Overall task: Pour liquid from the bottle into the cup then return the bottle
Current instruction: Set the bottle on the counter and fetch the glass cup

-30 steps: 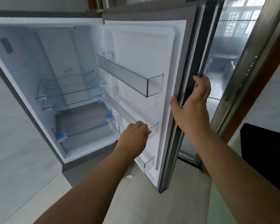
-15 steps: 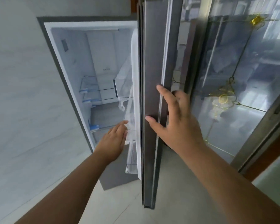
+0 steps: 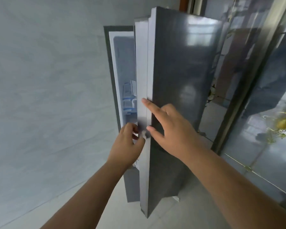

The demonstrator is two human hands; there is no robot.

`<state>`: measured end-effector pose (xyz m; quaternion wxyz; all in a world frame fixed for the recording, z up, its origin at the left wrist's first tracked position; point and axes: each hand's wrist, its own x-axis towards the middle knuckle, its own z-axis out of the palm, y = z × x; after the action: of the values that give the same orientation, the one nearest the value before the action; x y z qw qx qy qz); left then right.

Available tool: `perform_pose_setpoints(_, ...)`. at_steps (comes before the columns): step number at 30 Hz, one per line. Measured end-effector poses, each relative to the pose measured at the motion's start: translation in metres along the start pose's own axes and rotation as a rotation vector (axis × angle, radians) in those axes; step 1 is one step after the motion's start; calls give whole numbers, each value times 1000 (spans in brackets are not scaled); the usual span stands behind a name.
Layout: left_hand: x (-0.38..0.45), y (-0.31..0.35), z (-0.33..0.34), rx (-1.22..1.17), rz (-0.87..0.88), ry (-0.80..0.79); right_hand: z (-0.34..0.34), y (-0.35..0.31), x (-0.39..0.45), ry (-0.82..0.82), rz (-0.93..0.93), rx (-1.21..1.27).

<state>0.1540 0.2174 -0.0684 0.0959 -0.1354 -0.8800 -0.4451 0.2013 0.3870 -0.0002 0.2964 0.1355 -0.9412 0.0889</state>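
Observation:
Neither a bottle nor a cup shows in the head view. The grey fridge door [image 3: 180, 80] stands almost shut, leaving a narrow gap onto the white fridge interior [image 3: 122, 63]. My right hand [image 3: 172, 131] lies on the door's outer face near its edge, fingers straight and spread, pressing it. My left hand [image 3: 125, 146] is at the gap beside the door's white inner edge, fingers loosely curled and blurred, with nothing seen in it.
Clear shelves with blue clips [image 3: 128, 100] show through the gap. A pale marbled wall [image 3: 48, 96] fills the left. A glass door with gold ornament [image 3: 262, 113] stands to the right of the fridge. Light floor tiles [image 3: 172, 217] lie below.
The fridge door has swung from wide open to nearly shut. My right hand shifted from gripping the door edge to pressing its outer face. My left hand drew back out of the door shelves.

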Motion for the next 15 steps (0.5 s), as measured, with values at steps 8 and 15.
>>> perform_pose_setpoints(8, 60, -61, -29, 88, 137, -21, 55, -23, 64, 52, -3, 50)
perform_pose_setpoints(15, 119, -95, -44, 92, 54, 28, 85, -13, 102, 77, 207, -16)
